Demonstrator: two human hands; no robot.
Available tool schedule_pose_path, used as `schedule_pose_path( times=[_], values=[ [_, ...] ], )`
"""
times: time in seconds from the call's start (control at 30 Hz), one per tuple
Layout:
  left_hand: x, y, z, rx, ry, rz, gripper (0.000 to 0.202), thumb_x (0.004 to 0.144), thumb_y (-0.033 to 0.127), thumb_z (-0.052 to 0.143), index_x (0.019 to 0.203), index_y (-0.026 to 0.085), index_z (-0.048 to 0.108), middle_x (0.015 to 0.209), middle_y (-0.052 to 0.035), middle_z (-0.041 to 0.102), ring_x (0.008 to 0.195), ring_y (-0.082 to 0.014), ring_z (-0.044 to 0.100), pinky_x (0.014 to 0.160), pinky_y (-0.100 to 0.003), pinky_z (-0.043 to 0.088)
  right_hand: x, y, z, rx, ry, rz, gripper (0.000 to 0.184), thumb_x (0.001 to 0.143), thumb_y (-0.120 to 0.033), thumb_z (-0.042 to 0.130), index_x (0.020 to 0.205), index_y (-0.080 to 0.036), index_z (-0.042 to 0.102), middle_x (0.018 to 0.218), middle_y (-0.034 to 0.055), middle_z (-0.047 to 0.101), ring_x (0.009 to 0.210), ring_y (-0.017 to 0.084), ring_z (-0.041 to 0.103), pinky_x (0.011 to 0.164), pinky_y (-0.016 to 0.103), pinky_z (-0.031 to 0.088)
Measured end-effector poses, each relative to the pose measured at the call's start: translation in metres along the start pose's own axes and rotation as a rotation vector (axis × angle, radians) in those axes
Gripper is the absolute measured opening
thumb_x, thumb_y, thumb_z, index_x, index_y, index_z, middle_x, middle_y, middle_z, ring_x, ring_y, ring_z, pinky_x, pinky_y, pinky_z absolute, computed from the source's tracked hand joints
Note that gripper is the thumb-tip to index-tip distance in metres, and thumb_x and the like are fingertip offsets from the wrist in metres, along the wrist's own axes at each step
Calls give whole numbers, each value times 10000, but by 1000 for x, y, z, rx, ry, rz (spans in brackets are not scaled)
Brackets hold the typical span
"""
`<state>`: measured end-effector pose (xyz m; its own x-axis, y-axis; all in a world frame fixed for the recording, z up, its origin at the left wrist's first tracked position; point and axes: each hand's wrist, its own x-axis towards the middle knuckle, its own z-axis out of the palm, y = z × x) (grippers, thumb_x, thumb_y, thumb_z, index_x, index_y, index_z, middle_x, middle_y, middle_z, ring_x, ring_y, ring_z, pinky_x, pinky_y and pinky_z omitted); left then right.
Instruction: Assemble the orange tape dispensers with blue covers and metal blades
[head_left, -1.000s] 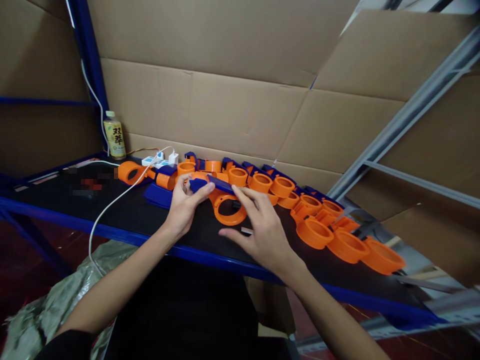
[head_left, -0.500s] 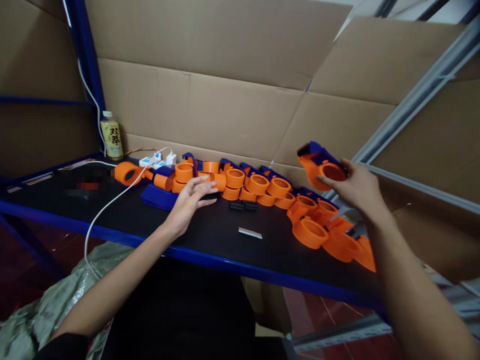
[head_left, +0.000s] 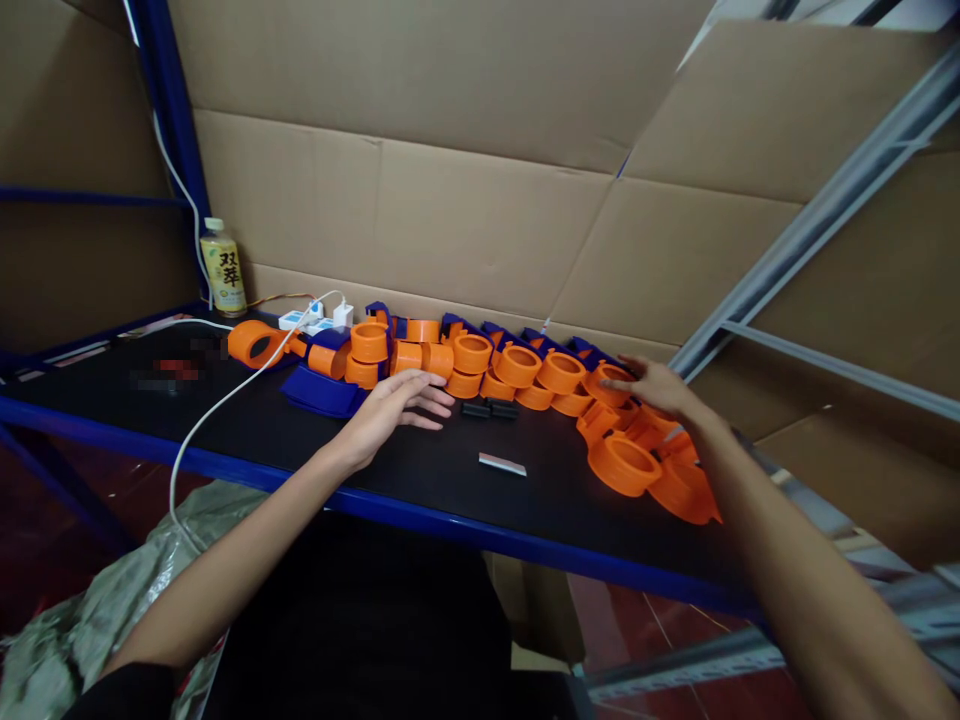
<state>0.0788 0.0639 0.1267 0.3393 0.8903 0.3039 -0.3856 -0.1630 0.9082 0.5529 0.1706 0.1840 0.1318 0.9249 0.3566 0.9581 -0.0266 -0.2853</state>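
Note:
My right hand (head_left: 661, 386) grips the near end of an orange and blue tape dispenser (head_left: 604, 382), which sits at the right end of the stacked back row. Its thumb lies by the dispenser's ring, and the other fingers are partly hidden behind. My left hand (head_left: 391, 412) is open over the table, fingers loosely spread, holding nothing. It is close to some orange rings (head_left: 435, 361) in the row; whether it touches them I cannot tell. Loose orange dispenser bodies (head_left: 624, 462) lie below my right hand, partly covered by my forearm.
Two black cylindrical parts (head_left: 489, 409) and a thin silver strip (head_left: 502, 464) lie on the black tabletop (head_left: 420, 480). Flat blue pieces (head_left: 322, 392) are left of my left hand. A white cable (head_left: 217, 408) crosses the table from a power strip (head_left: 294, 320). A drink bottle (head_left: 223, 268) stands back left.
My right hand has brought the tape dispenser down and left from the air onto the right end of the stacked row. My left hand has shifted slightly right and down.

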Motion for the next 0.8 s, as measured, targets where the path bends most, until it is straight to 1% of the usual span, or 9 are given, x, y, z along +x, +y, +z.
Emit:
schedule_pose_path(
  times=[0.13, 0.27, 0.37, 0.57, 0.67, 0.73, 0.8],
  values=[
    [0, -3, 0, 28, -31, -15, 371, 980, 455, 570, 1132, 135, 677, 1053, -150, 766, 952, -241, 734, 834, -389, 602, 3, 1, 4, 75, -31, -14, 747, 909, -420, 677, 1499, -9, 474, 1496, 266, 531, 1335, 252, 559, 1093, 331, 394],
    [1, -7, -2, 37, -55, -21, 386, 982, 474, 558, 1132, 138, 676, 1058, -151, 764, 947, -241, 735, 831, -392, 605, 5, 6, 7, 132, -37, -22, 785, 928, -399, 671, 1560, -35, 380, 1567, 241, 459, 1413, 230, 494, 1135, 304, 372],
    [2, -7, -2, 41, -60, -26, 391, 979, 479, 561, 1128, 136, 675, 1053, -152, 763, 937, -241, 735, 825, -394, 607, 6, 10, 8, 145, -39, -25, 816, 930, -398, 673, 1584, -48, 333, 1591, 229, 431, 1445, 232, 463, 1156, 297, 359],
    [1, -5, 0, 55, -64, -25, 380, 985, 468, 548, 1110, 134, 679, 1048, -154, 762, 932, -238, 733, 814, -386, 608, 5, 11, 8, 90, -31, -36, 806, 929, -387, 659, 1588, -71, 318, 1591, 210, 439, 1436, 226, 475, 1138, 276, 385],
    [1, -3, 0, 59, -56, -24, 372, 984, 456, 550, 1115, 133, 678, 1045, -153, 762, 939, -240, 733, 818, -384, 605, -1, 9, 1, 5, 9, -30, 744, 937, -398, 626, 1553, -63, 376, 1550, 230, 483, 1406, 257, 497, 1114, 308, 403],
    [0, -2, 1, 61, -48, -26, 364, 981, 449, 556, 1109, 132, 679, 1033, -151, 763, 934, -240, 734, 809, -378, 605, -10, 6, -8, -78, 36, -20, 650, 944, -413, 599, 1470, -46, 493, 1467, 266, 551, 1344, 310, 538, 1091, 371, 410],
    [0, 0, 1, 63, -40, -29, 350, 977, 439, 562, 1100, 133, 682, 1021, -148, 764, 924, -237, 734, 798, -371, 605, -27, 1, -17, -161, 25, -34, 538, 934, -439, 601, 1324, -71, 638, 1342, 265, 642, 1253, 333, 592, 1049, 394, 424]
  ],
)
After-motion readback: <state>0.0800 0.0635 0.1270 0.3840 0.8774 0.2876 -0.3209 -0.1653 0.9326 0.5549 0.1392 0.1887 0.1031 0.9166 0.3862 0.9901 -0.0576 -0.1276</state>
